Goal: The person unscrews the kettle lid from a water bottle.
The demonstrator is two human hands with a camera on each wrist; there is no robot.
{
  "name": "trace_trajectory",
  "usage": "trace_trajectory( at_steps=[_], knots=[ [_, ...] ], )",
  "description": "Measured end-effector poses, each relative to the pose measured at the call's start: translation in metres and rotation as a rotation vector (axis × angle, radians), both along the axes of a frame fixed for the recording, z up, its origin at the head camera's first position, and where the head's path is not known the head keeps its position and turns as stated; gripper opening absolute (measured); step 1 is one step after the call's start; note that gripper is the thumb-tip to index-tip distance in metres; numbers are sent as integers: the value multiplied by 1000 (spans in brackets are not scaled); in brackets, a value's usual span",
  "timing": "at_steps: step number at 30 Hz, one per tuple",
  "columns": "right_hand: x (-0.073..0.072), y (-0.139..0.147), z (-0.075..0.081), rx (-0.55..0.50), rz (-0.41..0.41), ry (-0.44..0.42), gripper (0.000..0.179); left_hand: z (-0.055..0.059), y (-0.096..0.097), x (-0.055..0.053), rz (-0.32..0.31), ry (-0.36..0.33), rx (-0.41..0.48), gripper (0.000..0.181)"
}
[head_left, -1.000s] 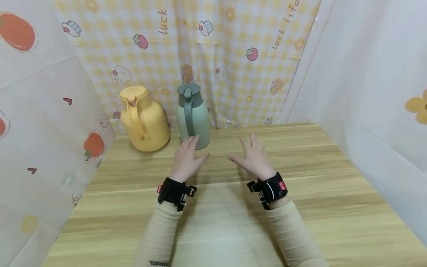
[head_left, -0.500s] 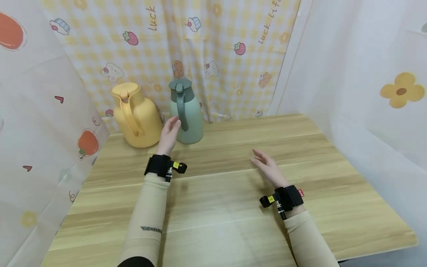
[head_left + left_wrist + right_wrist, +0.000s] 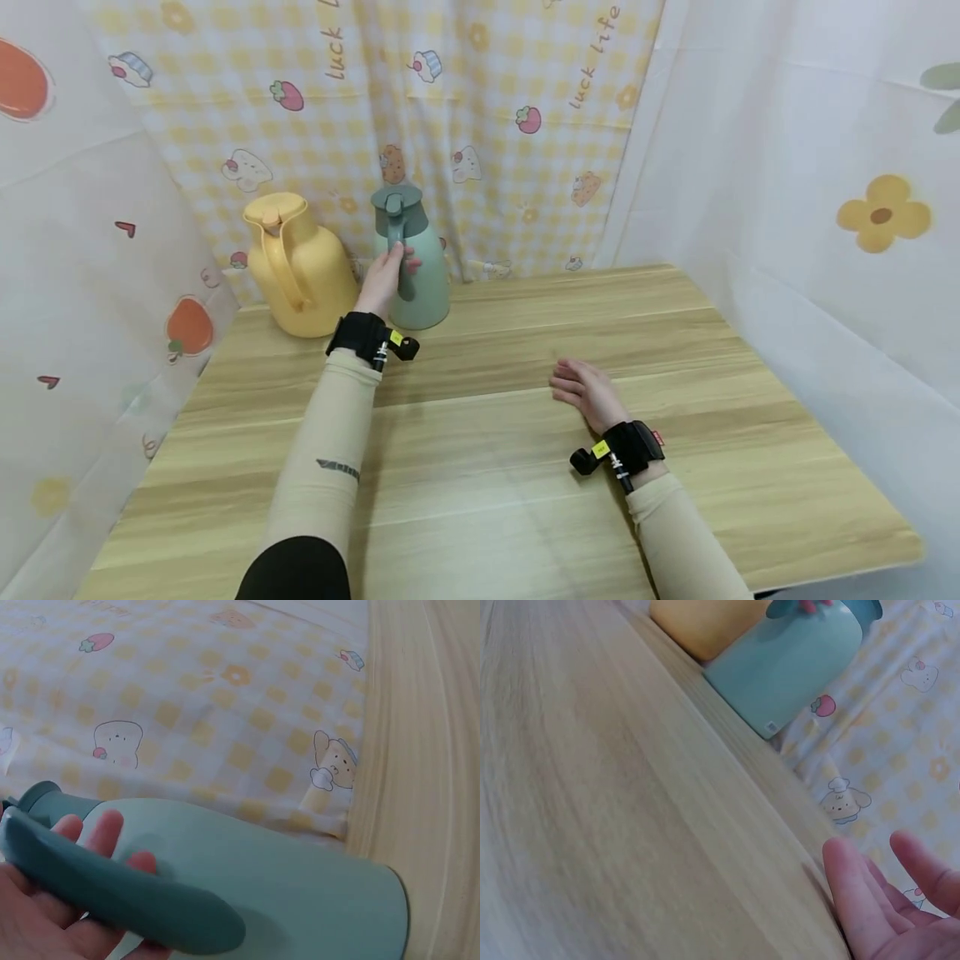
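A green thermos jug with a darker lid and handle stands upright at the back of the wooden table. My left hand is at its handle; the left wrist view shows the fingers passing through behind the handle and curling around it. To the left of it stands a yellow thermos jug, its handle facing me. My right hand is low over the right half of the table, holding nothing, its fingers loosely bent in the head view.
The wooden table reaches back to a yellow checked curtain. White printed curtains hang at the left and right. The table's front right corner shows. Both wrists wear black camera straps.
From above the table before the jugs, my left hand has moved up and forward and taken hold of the green thermos jug's handle. My right hand has drawn back, its fingers less spread.
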State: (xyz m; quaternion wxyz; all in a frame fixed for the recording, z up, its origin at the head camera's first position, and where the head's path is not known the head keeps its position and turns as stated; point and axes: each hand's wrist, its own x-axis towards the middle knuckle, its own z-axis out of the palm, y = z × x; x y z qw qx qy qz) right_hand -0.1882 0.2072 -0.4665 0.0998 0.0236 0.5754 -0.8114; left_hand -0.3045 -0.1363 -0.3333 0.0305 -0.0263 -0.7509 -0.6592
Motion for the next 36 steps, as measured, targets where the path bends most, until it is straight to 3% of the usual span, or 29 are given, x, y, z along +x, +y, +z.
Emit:
trace_trajectory(
  at_steps=[4,8,13,19,27,36],
  knots=[
    [0,2,0,3,16,6,49,1,8,-11,38,9,85,54],
    [-1,3,-1,17,31,6,50,-3,11,-15,52,21,168,45],
    [-5,2,-1,20,21,15,49,2,12,-14,-13,29,265,46],
    [-6,5,-2,18,27,23,50,11,18,-6,-75,42,311,48],
    [-3,7,-5,-7,47,-11,49,-6,23,0,-71,24,350,51],
    [-5,6,-3,24,63,8,50,-10,38,30,-149,47,378,52]
  ],
)
